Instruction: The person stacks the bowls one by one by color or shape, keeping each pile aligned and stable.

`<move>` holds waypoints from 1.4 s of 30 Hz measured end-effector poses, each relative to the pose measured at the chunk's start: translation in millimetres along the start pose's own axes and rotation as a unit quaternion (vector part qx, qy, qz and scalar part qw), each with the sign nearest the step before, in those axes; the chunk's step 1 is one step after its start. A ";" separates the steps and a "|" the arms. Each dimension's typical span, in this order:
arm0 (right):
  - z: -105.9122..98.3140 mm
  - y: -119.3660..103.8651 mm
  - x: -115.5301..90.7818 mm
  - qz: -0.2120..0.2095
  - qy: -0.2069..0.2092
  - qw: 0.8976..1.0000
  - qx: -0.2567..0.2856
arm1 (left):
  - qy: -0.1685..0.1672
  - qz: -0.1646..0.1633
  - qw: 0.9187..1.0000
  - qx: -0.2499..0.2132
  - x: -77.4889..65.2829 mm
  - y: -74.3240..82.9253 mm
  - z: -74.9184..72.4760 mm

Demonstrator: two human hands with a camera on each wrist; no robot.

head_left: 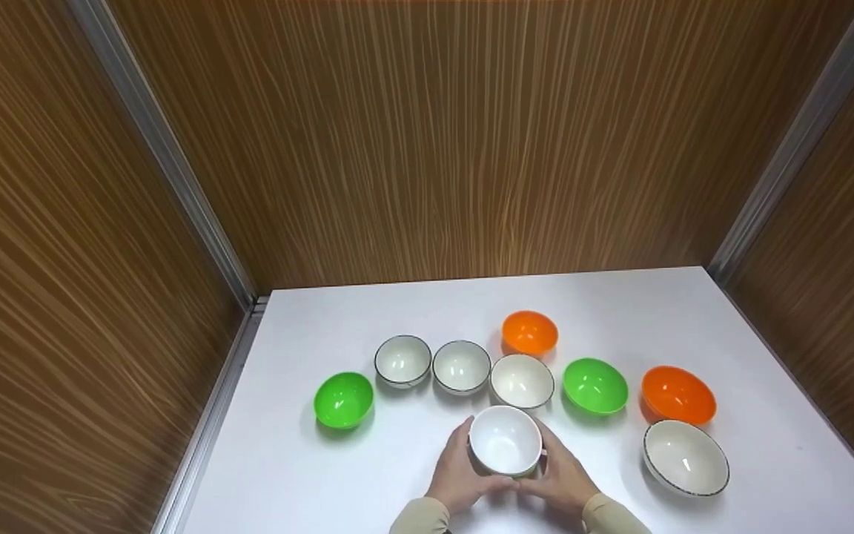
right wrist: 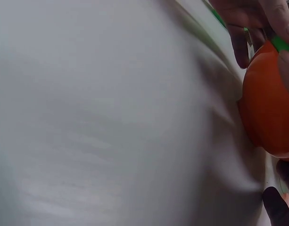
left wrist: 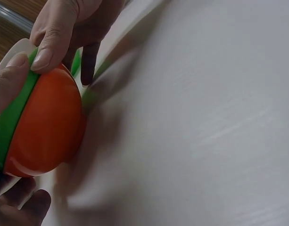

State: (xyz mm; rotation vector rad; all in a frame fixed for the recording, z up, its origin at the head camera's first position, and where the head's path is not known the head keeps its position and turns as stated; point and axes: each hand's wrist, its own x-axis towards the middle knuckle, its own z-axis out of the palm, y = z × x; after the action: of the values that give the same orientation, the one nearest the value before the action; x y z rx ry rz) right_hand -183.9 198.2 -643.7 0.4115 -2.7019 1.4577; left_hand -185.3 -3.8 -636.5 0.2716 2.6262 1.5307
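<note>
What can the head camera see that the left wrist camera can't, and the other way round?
Only the head view shows the back orange bowl, the right-side orange bowl and the inside of the held white bowl.

Only the left wrist view shows the bottom orange bowl in the held stack.

Both show the left hand, the right hand, the white table and part of the held white bowl.

Two pale beige sleeves (head_left: pixel 419 517) — plain, one solid colour, smooth rounded cuffs (head_left: pixel 595 506)
</note>
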 end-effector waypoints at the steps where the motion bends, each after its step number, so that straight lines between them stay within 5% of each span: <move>1: -0.1 0.0 0.0 0.002 -0.001 1.000 0.000 | 0.001 0.000 1.000 0.000 0.0 0.3 0.4; 19: 0.2 1.9 -0.9 0.019 -0.011 1.000 -0.002 | -0.012 -0.020 1.000 0.013 -2.1 5.4 0.9; 29: -0.4 2.1 -0.6 0.014 -0.004 1.000 -0.017 | 0.021 0.015 1.000 0.010 -0.8 1.5 3.8; 42: -1.5 2.6 -1.1 0.018 -0.009 1.000 -0.009 | 0.016 0.009 1.000 0.018 -0.4 0.1 3.2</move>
State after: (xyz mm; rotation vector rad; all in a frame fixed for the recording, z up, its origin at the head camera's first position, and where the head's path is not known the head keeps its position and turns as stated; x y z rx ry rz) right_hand -183.6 201.0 -645.2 0.3786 -2.7483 1.4454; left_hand -184.4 -1.1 -638.0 0.2774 2.6848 1.5082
